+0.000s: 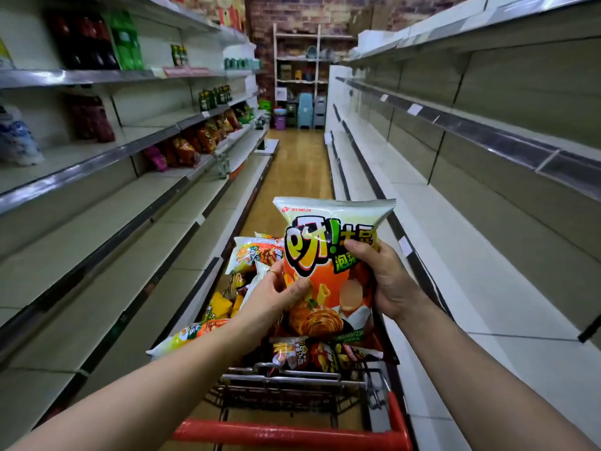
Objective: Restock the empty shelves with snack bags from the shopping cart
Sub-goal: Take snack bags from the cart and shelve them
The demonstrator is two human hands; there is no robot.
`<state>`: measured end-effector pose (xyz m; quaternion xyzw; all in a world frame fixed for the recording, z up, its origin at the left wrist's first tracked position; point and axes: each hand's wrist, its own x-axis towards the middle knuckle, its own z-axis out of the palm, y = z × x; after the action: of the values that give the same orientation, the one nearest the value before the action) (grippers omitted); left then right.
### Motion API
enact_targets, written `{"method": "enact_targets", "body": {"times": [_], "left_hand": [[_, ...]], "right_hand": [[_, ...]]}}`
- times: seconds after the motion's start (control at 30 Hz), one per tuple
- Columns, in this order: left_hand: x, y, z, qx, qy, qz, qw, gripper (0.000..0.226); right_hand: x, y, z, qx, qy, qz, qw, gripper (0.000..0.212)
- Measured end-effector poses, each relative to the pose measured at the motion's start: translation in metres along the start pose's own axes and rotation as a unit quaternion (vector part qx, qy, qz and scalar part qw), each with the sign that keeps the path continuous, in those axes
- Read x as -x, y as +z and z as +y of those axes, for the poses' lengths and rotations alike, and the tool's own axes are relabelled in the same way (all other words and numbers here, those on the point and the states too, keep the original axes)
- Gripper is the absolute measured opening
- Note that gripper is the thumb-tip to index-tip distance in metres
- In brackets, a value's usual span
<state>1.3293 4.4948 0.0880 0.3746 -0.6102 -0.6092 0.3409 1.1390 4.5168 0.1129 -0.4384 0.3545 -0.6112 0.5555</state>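
Bag [328, 222], glossy, puffy, crimped top, perhaps foil

One head-worn camera looks forward and down (wide-angle) along the aisle [294, 164]. The shopping cart [292, 380] sits close below.

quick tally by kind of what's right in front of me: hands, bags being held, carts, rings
hands: 2, left hand and right hand
snack bag held in both hands: 1
shopping cart: 1
ring on the left hand: 1
total: 5
the bags piled in the cart overlap too much to count
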Motion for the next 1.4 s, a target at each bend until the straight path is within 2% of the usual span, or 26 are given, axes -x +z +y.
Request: {"method": "enact_targets", "body": {"times": [0.13,0.23,0.3,0.47,0.53,0.67,0.8,0.83,0.9,1.03,1.13,1.2,1.23,1.4], "left_hand": [[0.001,0.011,0.007,0.041,0.005,-0.006,0.999,0.110],[0.003,0.017,0.015,0.064,-0.001,0.030,0.998,0.091],[0.003,0.019,0.020,0.079,-0.003,0.052,0.996,0.078],[-0.003,0.008,0.026,0.107,-0.001,0.051,0.993,0.071],[-0.008,-0.002,0.027,0.110,-0.004,0.055,0.992,0.063],[-0.025,-0.032,0.027,0.135,0.005,0.071,0.988,0.045],[-0.044,-0.073,0.024,0.136,0.007,0.107,0.985,0.053],[-0.049,-0.083,0.022,0.134,0.009,0.113,0.984,0.055],[-0.058,-0.101,0.017,0.135,0.007,0.125,0.983,0.054],[-0.072,-0.127,0.002,0.146,-0.014,0.132,0.980,0.053],[-0.080,-0.139,-0.012,0.140,-0.030,0.131,0.981,0.057],[-0.085,-0.146,-0.020,0.138,-0.039,0.122,0.982,0.062],[-0.087,-0.149,-0.023,0.133,-0.042,0.118,0.983,0.065],[-0.101,-0.161,-0.035,0.113,-0.059,0.112,0.986,0.084]], "right_hand": [[0.003,0.003,-0.018,-0.021,-0.015,-0.010,1.000,0.079],[0.004,0.008,-0.025,-0.028,-0.014,-0.007,0.999,0.090],[0.002,0.012,-0.027,-0.031,-0.011,-0.003,0.999,0.090],[-0.013,0.025,-0.025,-0.025,-0.003,0.022,0.999,0.089],[-0.022,0.032,-0.021,-0.023,0.004,0.033,0.999,0.080],[-0.050,0.032,-0.003,0.016,0.005,0.082,0.997,0.034],[-0.087,0.026,0.034,0.128,0.070,0.119,0.982,0.019],[-0.097,0.022,0.047,0.181,0.094,0.116,0.972,0.017],[-0.118,0.015,0.072,0.313,0.139,0.085,0.936,0.029],[-0.153,0.002,0.115,0.546,0.217,-0.023,0.809,0.076],[-0.172,-0.006,0.142,0.637,0.266,-0.108,0.716,0.120],[-0.179,-0.009,0.152,0.659,0.298,-0.155,0.673,0.136],[-0.177,-0.009,0.154,0.656,0.313,-0.169,0.665,0.138],[-0.169,-0.009,0.153,0.609,0.331,-0.151,0.705,0.121]]}}
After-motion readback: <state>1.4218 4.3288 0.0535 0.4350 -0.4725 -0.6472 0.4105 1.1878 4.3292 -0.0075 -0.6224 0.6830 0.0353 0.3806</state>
